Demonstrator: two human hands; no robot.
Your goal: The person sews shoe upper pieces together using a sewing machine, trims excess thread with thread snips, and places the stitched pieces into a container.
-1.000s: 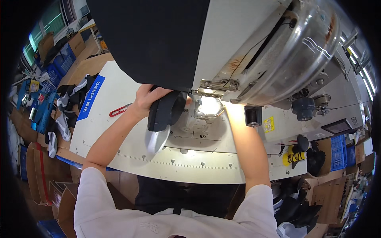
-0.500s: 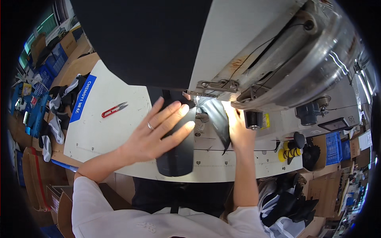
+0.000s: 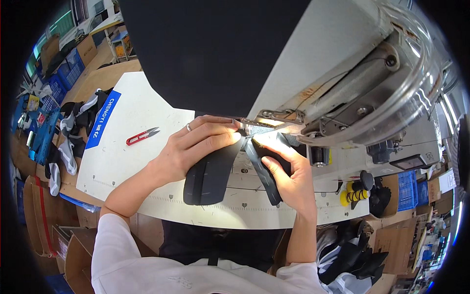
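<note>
Black fabric [image 3: 208, 179] lies under the head of a sewing machine [image 3: 298, 73], parted into a broad left panel and a narrower right strip [image 3: 264, 171] that meet near the lit presser foot. My left hand [image 3: 198, 144], a ring on one finger, is closed on the left panel, its fingertips together by the foot. On the right strip, my right hand [image 3: 291, 174] is closed too, thumb bent over the cloth and forefinger reaching toward the foot. The needle itself is hidden behind the machine head and fingers.
Red-handled thread snips [image 3: 143, 136] lie on the white machine table [image 3: 132, 166], left of my hand. Yellow and black thread spools [image 3: 356, 191] stand at the table's right. Cardboard boxes [image 3: 41, 215], blue crates [image 3: 408, 190] and piled black and white cloth [image 3: 350, 252] surround the table.
My left hand's spread fingers have drawn together near the foot. My right hand has come nearer from beside the machine head and taken hold of the strip. The left panel has swung slightly left.
</note>
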